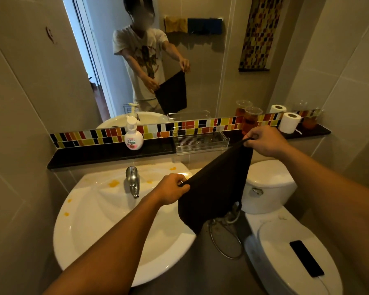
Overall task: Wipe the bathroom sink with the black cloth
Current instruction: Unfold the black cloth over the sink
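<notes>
Cloth spread above sink
Left hand (170, 188) and right hand (264, 141) each pinch the black cloth (217, 188); it hangs beside the sink (107, 241), where loose corners risk snagging the tap (132, 179).

light: dim, warm | bright spot: doorway in mirror (136, 60) | edges: walls bend | face in mirror: blurred

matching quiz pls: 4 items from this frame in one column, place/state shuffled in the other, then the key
Items
1. black cloth
2. soap bottle
3. phone
4. toilet roll

Places/states
A. flat on the closed toilet lid
B. stretched between left hand and right hand
C. right end of the dark ledge
D. on the ledge behind the tap

Pairs: 1-B, 2-D, 3-A, 4-C
</notes>
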### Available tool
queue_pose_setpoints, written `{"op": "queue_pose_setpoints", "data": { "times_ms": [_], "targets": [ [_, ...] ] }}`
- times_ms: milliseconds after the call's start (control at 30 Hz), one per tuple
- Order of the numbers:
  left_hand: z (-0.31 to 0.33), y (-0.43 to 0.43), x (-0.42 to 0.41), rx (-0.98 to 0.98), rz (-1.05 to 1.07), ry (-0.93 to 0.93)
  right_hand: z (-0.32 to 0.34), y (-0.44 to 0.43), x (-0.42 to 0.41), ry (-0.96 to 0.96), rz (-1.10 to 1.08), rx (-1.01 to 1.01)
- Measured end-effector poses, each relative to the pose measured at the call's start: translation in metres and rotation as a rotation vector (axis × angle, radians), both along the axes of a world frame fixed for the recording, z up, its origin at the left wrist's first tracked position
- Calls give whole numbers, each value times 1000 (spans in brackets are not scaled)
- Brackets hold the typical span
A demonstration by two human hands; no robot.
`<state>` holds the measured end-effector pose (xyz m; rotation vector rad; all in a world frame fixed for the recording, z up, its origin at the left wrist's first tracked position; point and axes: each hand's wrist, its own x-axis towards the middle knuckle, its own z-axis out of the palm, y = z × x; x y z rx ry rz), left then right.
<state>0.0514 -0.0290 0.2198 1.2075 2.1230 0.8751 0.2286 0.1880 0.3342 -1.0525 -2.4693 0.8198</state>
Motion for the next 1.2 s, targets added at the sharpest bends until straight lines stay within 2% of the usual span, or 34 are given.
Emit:
{"op": "queue_pose_setpoints", "data": {
  "times_ms": [133,300,400,500,600,800,967,1200],
  "targets": [
    [-17,-12,-2,-127,-73,65,-29,1,9,-33,-21,-78],
    [-25,-28,-15,-187,-88,77,-52,4,24,-299,-8,-271],
    [-16,-34,-31,-239,-104,-27,-59,5,38,-429,17,-476],
    [-2,-39,-39,-376,-151,-170,-69,6,48,-494,49,-689],
    [0,-38,-47,-399,-144,-212,-81,10,45,-488,42,-776],
    [-43,-25,-62,-297,-3,5,-120,8,14,-388,0,-540],
    [-80,-9,-72,-251,102,108,-170,14,-16,-316,-82,-336],
    [-111,28,-104,-251,164,209,-200,30,-70,-153,-275,-251]
  ]
}}
